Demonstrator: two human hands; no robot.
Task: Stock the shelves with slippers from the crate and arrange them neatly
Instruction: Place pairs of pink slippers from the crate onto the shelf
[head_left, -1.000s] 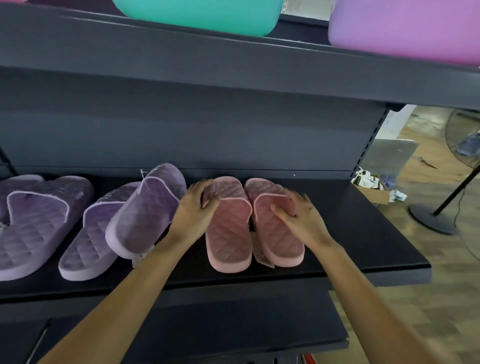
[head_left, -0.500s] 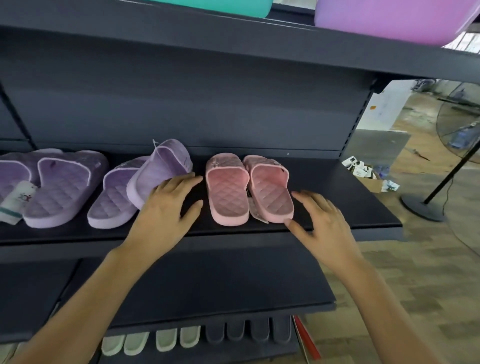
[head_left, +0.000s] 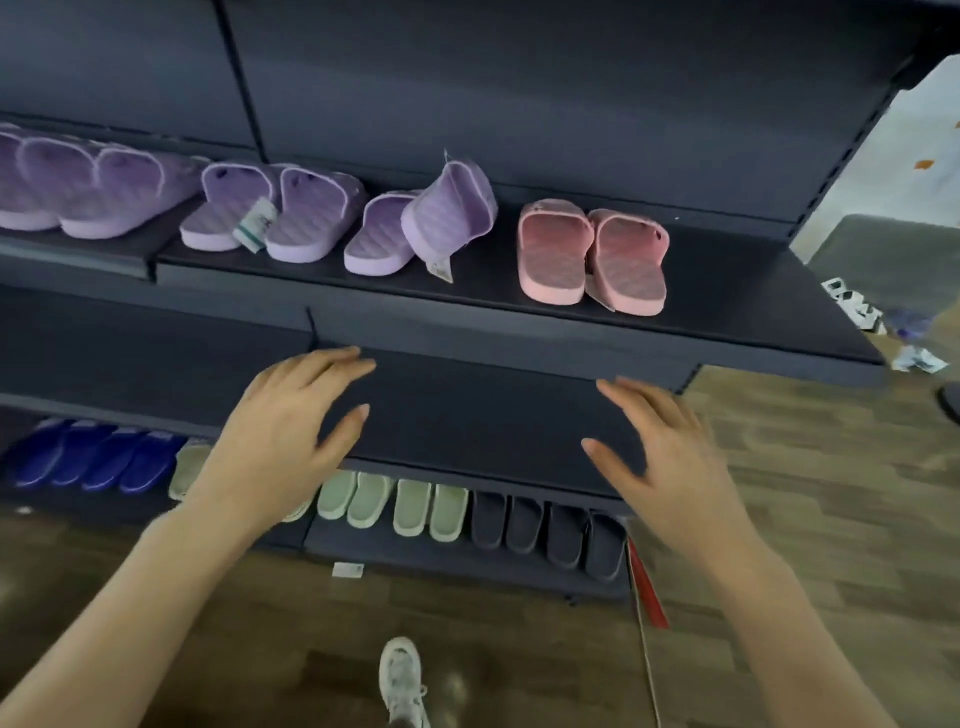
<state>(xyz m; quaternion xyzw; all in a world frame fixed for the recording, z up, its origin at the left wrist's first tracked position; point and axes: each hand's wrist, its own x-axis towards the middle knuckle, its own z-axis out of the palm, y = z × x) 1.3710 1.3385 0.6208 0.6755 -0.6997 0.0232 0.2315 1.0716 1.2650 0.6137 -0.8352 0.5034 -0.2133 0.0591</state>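
The pink slippers (head_left: 592, 257) are set side by side on the top shelf (head_left: 753, 322), toes to the back, near its right end. A row of purple slippers (head_left: 291, 218) is laid out to their left. One purple slipper (head_left: 452, 208) is tipped up and leans on its partner, so it probably needs to be laid flat.

Nothing is held. The left hand (head_left: 280, 431) and the right hand (head_left: 670, 457) are spread wide, with the fingers loose, in front of the bare middle shelf (head_left: 467, 415).

The slippers are judged to be light, soft and bendy, like foam. They are not likely to break if dropped. The bumpy pattern should stop them from slipping. A slipper is best taken by its strap, or pinched at the two sides of the sole. A pair could be squeezed together and lifted as one.

The crate is not seen at all. The far-left purple slippers are cut off by the edge. The words on the tag (head_left: 254, 226) cannot be read. It cannot be told if the hands are touching the middle shelf. The green slippers (head_left: 395, 504) and dark slippers (head_left: 545, 530) at the bottom are partly hidden under it. The whole view is a bit blurry.
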